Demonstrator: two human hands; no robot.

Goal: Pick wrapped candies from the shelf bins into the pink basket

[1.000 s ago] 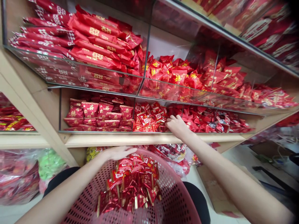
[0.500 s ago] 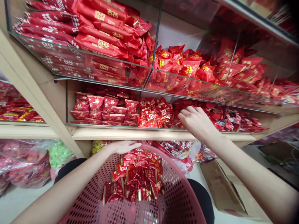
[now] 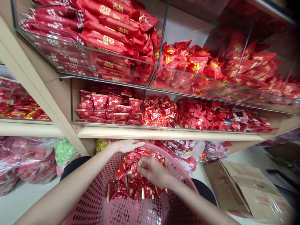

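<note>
A pink perforated plastic basket (image 3: 185, 184) stands tilted between my knees, with a pile of shiny red-and-gold sweet packets (image 3: 118, 189) inside. Over its far rim lies my left hand (image 3: 127, 145), fingers stretched out along the edge. My right hand (image 3: 152, 170) is inside the basket above the pile, its fingers curled and pinched on a small red sweet packet (image 3: 134, 172). The fingers partly hide that packet. Just beyond the rim, the lower shelf holds rows of dark red packets (image 3: 114, 103), small bright wrapped sweets (image 3: 159, 109) and loose red packets (image 3: 203, 114).
Glass dividers (image 3: 153, 75) split the shelves, and a wooden ledge (image 3: 164, 134) runs in front. Higher up are long red packets (image 3: 107, 28). Filled plastic bags (image 3: 35, 159) lie at the left below, and an open cardboard box (image 3: 222, 187) is on the floor at right.
My right hand has come down from the lower shelf's loose red packets into the basket. The left hand stays on the rim. The view has shifted slightly.
</note>
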